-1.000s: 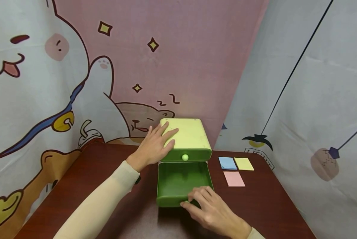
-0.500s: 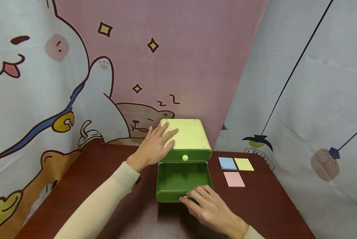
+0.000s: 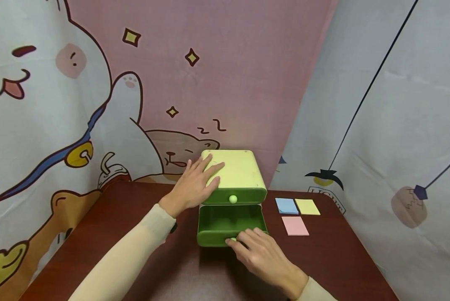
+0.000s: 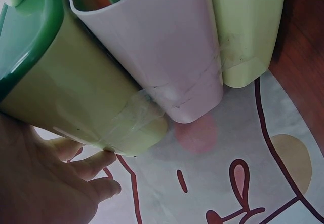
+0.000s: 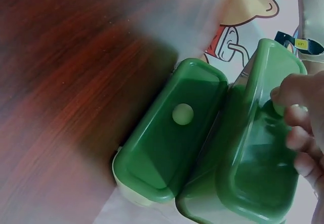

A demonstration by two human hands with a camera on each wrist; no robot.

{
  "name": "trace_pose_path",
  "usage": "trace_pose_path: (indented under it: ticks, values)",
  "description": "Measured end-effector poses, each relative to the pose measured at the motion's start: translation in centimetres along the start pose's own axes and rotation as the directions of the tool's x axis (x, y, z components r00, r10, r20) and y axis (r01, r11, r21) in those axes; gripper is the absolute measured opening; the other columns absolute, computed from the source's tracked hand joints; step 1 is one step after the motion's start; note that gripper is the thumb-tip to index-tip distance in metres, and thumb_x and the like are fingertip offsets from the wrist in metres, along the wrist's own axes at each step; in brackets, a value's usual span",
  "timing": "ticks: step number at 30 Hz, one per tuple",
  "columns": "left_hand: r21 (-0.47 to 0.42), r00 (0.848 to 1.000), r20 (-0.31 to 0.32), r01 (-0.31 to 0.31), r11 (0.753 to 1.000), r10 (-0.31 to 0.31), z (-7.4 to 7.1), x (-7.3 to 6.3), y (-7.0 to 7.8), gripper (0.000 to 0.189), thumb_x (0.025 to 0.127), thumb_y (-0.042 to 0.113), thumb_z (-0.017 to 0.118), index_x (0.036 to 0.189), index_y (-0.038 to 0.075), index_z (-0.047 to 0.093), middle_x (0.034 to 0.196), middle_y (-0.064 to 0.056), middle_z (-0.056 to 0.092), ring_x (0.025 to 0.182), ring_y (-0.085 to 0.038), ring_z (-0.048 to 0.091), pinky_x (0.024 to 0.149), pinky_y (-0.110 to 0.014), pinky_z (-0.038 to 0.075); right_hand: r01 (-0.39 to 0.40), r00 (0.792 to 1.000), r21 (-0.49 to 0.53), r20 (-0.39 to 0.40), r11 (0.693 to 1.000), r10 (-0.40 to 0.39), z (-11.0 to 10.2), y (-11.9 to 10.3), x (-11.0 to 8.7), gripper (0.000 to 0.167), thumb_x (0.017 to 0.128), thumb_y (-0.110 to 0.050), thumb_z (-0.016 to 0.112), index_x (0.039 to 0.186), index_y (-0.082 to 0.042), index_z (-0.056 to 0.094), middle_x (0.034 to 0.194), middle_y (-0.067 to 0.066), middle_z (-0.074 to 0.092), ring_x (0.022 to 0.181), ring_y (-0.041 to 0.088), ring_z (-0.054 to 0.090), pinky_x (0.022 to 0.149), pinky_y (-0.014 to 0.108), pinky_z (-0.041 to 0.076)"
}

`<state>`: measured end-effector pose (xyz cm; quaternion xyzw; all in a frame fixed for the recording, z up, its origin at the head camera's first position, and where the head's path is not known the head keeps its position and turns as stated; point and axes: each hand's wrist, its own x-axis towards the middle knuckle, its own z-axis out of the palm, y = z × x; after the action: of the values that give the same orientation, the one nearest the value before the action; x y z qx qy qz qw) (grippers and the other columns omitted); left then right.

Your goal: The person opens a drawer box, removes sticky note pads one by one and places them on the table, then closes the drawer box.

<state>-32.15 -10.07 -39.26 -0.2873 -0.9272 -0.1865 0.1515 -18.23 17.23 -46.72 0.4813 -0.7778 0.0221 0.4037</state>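
A small drawer unit with a pale yellow-green top and green drawers stands on the table. My left hand rests on the left of its top, fingers spread. My right hand pinches the round knob of the middle drawer, which is partly pulled out; its visible inside holds nothing. Above it, the top drawer is fully in. The right wrist view also shows the bottom drawer, pushed in, with its own pale knob. In the left wrist view, the middle casing looks pinkish white.
Right of the unit lie a blue sticky-note pad, a yellow pad and a pink pad. Dark reddish-brown wood forms the table. A cartoon-printed cloth hangs close behind the unit.
The middle drawer has slid further into the unit, with my right hand moving forward on its knob. My left hand has stayed on the top.
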Motion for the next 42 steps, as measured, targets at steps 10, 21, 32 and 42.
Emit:
trace_pose_path:
  ticks: [10,21,32,42]
  values:
    - [-0.004,1.0,0.002,-0.001,1.0,0.001,0.1,0.0,-0.2,0.064,0.123,0.06,0.032,0.181,0.036,0.044,0.195,-0.015,0.027,0.179,-0.052,0.029,0.144,-0.08,0.015,-0.067,0.997,-0.05,-0.033,0.997,0.065,0.7,0.1,0.5,0.046,0.123,-0.018,0.043,0.122,-0.019,0.088,0.085,-0.007,0.067,0.063,0.009,0.05,0.059,0.022,0.044]
    - [-0.015,1.0,0.01,0.005,1.0,-0.005,-0.6,0.0,0.1,0.064,0.122,0.06,0.034,0.18,0.035,0.047,0.194,-0.017,0.029,0.178,-0.053,0.031,0.145,-0.078,0.013,-0.167,0.986,-0.029,0.011,0.986,0.167,1.3,0.4,0.6,0.044,0.083,-0.014,0.103,0.123,-0.024,0.088,0.083,-0.008,0.071,0.054,0.008,0.051,0.048,0.022,0.046]
    - [-0.018,1.0,0.004,0.003,1.0,-0.003,-0.5,0.2,0.1,0.063,0.122,0.058,0.037,0.179,0.034,0.05,0.193,-0.018,0.03,0.177,-0.053,0.032,0.144,-0.079,0.013,-0.258,0.966,0.018,0.039,0.966,0.257,2.5,1.0,0.8,0.036,0.088,-0.015,0.103,0.12,-0.022,0.087,0.087,-0.006,0.075,0.057,0.005,0.064,0.046,0.017,0.045]
    - [-0.02,1.0,0.0,0.0,1.0,0.0,-0.4,0.2,0.0,0.063,0.122,0.059,0.038,0.179,0.035,0.05,0.193,-0.019,0.031,0.177,-0.053,0.033,0.145,-0.079,0.013,-0.318,0.947,0.04,0.067,0.947,0.315,3.4,1.7,1.0,0.035,0.09,-0.012,0.101,0.12,-0.019,0.085,0.091,-0.004,0.077,0.061,0.006,0.069,0.048,0.017,0.047]
